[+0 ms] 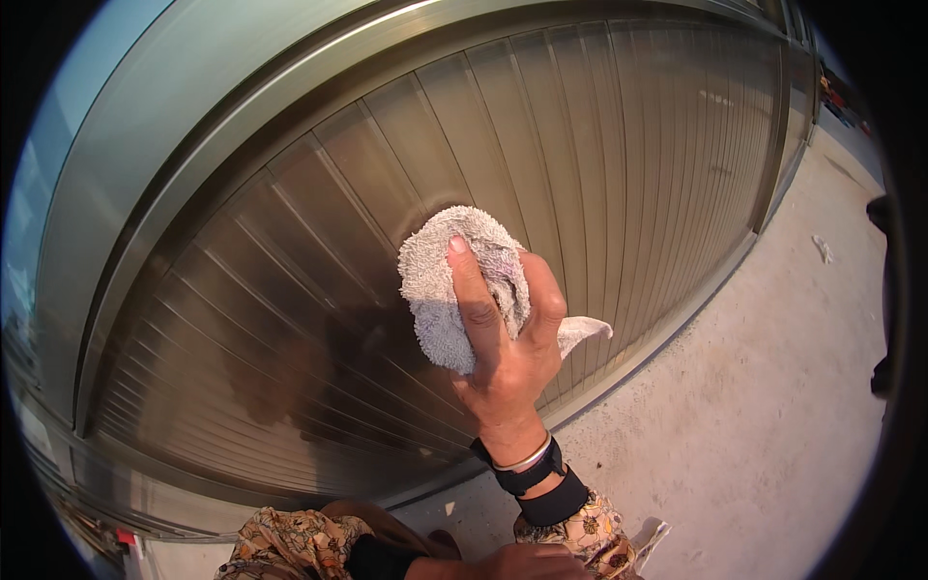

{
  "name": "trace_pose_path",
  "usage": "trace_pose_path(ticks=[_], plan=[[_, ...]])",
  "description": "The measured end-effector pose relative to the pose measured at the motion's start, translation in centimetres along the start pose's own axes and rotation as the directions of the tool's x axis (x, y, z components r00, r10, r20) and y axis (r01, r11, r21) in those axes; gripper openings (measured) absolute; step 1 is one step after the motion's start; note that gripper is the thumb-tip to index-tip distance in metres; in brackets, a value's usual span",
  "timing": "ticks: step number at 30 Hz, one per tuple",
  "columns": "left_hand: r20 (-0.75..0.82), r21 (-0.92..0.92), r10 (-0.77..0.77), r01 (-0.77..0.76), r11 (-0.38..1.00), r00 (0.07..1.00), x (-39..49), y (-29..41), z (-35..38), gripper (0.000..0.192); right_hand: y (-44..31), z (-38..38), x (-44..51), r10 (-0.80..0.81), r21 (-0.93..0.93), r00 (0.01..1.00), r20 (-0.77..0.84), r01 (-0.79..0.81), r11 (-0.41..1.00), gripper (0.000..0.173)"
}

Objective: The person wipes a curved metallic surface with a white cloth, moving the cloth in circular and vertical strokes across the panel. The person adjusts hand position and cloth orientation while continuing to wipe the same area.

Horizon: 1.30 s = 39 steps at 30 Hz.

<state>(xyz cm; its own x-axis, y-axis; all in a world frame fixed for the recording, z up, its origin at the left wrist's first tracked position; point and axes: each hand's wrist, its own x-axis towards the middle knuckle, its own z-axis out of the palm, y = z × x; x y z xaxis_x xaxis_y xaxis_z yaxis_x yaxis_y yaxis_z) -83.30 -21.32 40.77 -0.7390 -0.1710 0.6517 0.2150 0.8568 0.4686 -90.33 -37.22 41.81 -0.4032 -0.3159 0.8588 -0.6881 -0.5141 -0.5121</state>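
Observation:
My right hand [511, 355] presses a crumpled, greyish-white terry cloth [442, 283] against a brownish metal panel [580, 145] with raised vertical ribs. A loose corner of the cloth sticks out to the right of my knuckles. Around my right wrist are a metal bangle and black bands [544, 493], below which a flower-patterned sleeve begins. Low in the picture, my left hand [522, 564] lies across near the right sleeve, cut off by the bottom edge. Its fingers are mostly hidden. The panel's surface carries a dark reflection left of the cloth.
A wide metal frame rail [239, 109] curves above the ribbed panel, with glass [43, 167] at the far left. Pale concrete floor [725, 406] runs along the panel's base. A white scrap [822, 249] lies on it. A whitish strip [652, 540] shows beside my right sleeve.

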Motion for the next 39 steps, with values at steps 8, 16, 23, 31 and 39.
trace_pose_path(ticks=[8, 16, 23, 31, 39], plan=[[0.037, -0.070, -0.019, 0.021, 0.997, 0.999, 1.2, 0.6, -0.4, 0.022, 8.1, -2.6, -17.9, 0.672, -0.101, 0.740, 0.043, -0.666, 0.739, 0.079], [0.028, -0.055, -0.254, 0.255, 0.965, 0.967, 2.1, 0.9, 0.4, 0.021, -1.0, -2.0, -13.1, 0.347, 0.259, 0.934, 0.080, -0.356, 0.898, 0.076], [0.113, -0.406, -0.270, 0.293, 0.866, 0.956, 3.0, 0.5, -0.6, 0.032, 2.2, -0.6, -19.9, 0.304, 0.076, 0.936, 0.179, -0.322, 0.944, 0.090], [-0.259, -0.322, -0.009, -0.077, 0.944, 0.966, 1.9, 0.0, 2.7, 0.023, 6.4, -2.6, -27.1, 0.985, -0.156, 0.170, -0.019, -0.974, 0.165, 0.081], [-0.062, -0.378, -0.051, 0.023, 0.926, 0.997, 2.5, 1.8, 1.5, 0.019, 4.8, -1.4, -12.3, 0.548, 0.293, 0.826, -0.134, -0.495, 0.818, 0.080]])
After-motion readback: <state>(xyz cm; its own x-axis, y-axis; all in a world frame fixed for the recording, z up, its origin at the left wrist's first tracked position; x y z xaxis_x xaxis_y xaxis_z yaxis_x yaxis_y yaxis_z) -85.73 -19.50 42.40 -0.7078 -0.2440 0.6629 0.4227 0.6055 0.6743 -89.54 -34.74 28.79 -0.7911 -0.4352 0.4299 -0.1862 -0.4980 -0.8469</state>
